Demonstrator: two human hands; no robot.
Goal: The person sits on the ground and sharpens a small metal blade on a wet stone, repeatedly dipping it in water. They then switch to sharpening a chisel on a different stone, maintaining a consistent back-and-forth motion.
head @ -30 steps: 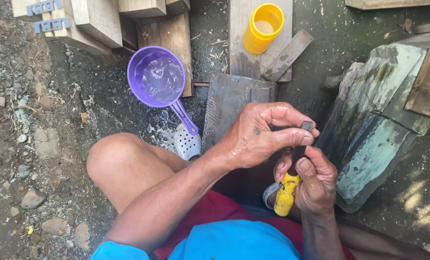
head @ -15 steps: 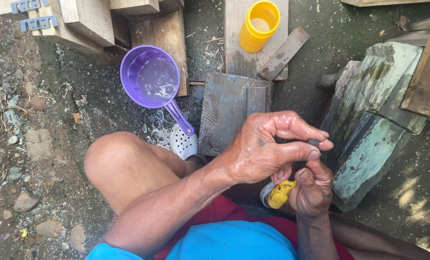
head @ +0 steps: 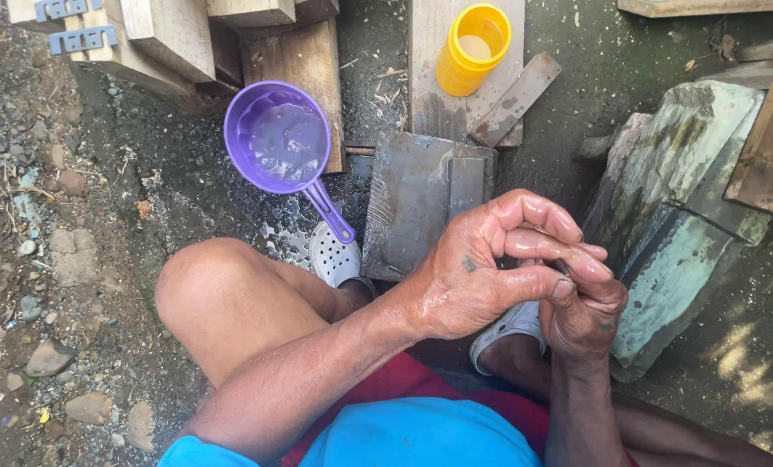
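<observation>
My left hand reaches across my lap, its wet fingers curled and pinched on a small dark piece. My right hand comes up from below and closes against the same piece, fingertips touching those of the left hand. What lies in the right palm is hidden. Both hands hover above a grey sharpening stone slab on the ground between my feet.
A purple dipper with water stands left of the slab, and a yellow cup sits on a plank behind it. Greenish stone blocks lie at right, timber pieces at top left. My bare knee and white sandals are below.
My hands have drawn closer together and the left now covers the right. The yellow-handled tool seen under the right hand earlier is out of sight.
</observation>
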